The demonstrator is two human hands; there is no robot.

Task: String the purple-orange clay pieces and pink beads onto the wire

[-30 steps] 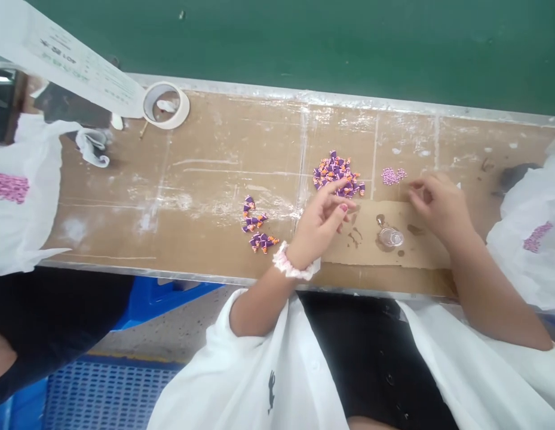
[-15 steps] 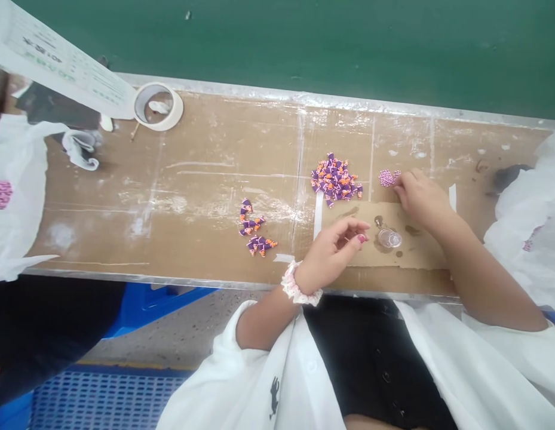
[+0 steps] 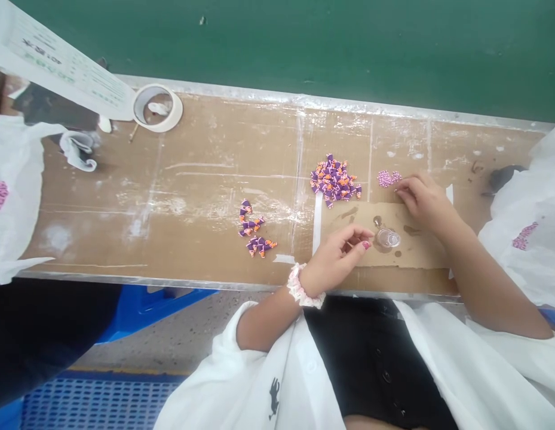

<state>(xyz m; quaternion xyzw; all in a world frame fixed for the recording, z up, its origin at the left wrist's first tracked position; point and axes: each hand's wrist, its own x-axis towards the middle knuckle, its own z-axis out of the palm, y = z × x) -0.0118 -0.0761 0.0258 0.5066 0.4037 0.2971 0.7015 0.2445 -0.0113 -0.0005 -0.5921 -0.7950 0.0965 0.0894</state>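
My right hand (image 3: 423, 202) is beside a small pile of pink beads (image 3: 388, 178), its thumb and forefinger pinched together. Whether a bead is between those fingertips is too small to tell. Over the left part of a piece of cardboard (image 3: 425, 254), my left hand (image 3: 336, 258) has its fingers curled toward the thumb; what they pinch, if anything, I cannot make out. A small clear dish (image 3: 388, 238) rests on the cardboard between my hands, with wet-looking spots around it. Beyond my left hand lies a heap of small purple and orange figures (image 3: 334, 179).
Several more purple and orange figures (image 3: 259, 245) lie to the left. A tape roll (image 3: 173, 116) and a white box with print (image 3: 75, 71) are at the far left. White bags holding pink pieces (image 3: 17, 239) sit at both ends. A blue stool (image 3: 147, 307) stands below the table.
My right hand has shifted slightly right, away from the pink beads, with its fingers more extended. My left hand has moved a little right, toward the clear dish.
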